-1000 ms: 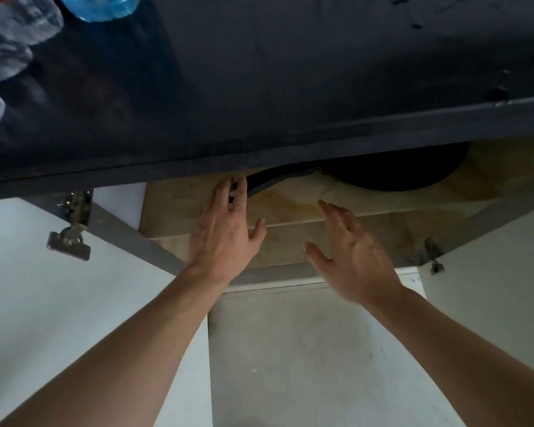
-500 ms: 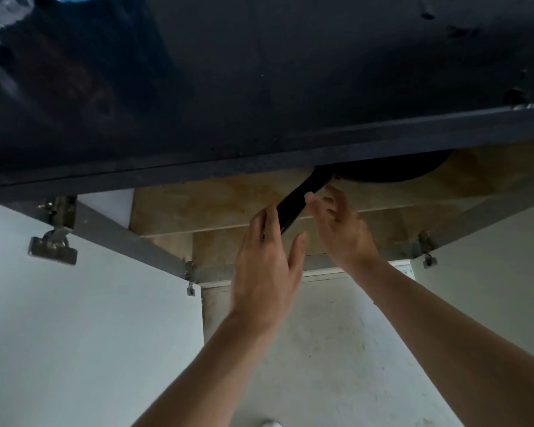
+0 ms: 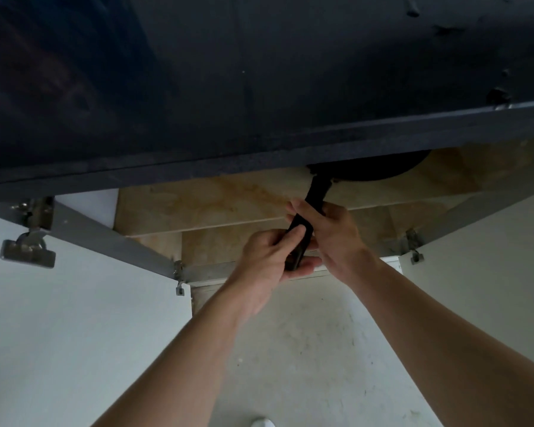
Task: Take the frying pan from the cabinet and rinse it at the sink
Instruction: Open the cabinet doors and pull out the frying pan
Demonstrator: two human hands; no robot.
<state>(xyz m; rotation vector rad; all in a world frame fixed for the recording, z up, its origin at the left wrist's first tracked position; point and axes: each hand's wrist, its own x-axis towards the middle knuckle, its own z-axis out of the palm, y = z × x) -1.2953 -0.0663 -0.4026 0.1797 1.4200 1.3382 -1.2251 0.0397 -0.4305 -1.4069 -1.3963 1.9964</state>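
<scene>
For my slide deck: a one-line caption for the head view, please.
Both hands, left hand and right hand, grip the frying pan handle inside the open cabinet.

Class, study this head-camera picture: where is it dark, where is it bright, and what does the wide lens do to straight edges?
Head view: the countertop is dark with faint smeary reflections; the frying pan sits in shadow, mostly hidden; the cabinet doors and floor are bright; the counter edge looks bowed; both hands on the handle look sharp.

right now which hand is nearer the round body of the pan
Right. The right hand grips the handle higher up, closer to the pan; the left hand holds its free end.
</scene>
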